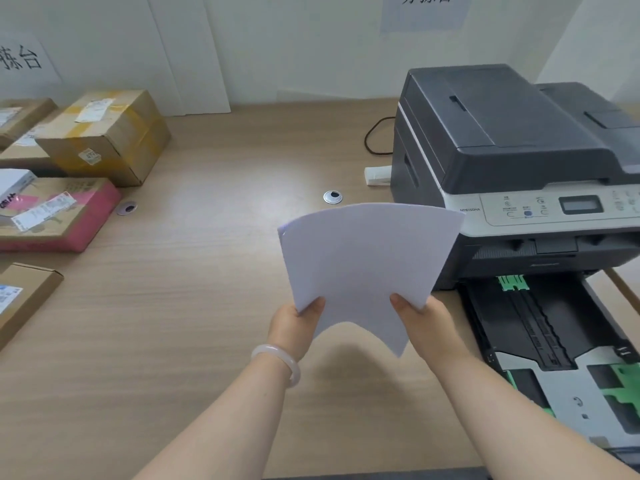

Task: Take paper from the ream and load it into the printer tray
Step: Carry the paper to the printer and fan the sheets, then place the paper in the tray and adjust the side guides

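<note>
A thin stack of white paper (pixel 363 258) is held in the air above the desk, bowed upward in the middle. My left hand (pixel 298 327) grips its near left corner, and my right hand (pixel 427 327) grips its near right corner. The dark grey printer (pixel 512 150) stands on the desk at the right. Its paper tray (pixel 554 348) is pulled out toward me, to the right of the stack, with green guides and no paper inside. A white ream-like pack (pixel 14 181) lies at the far left edge on top of a box.
Several cardboard parcels (pixel 104 136) and a pink-edged box (pixel 62 216) sit on the wooden desk (pixel 173 306) at the left. A silver cable grommet (pixel 333 197) lies behind the paper. A dark cable (pixel 374 136) and a white power strip (pixel 377 175) are left of the printer.
</note>
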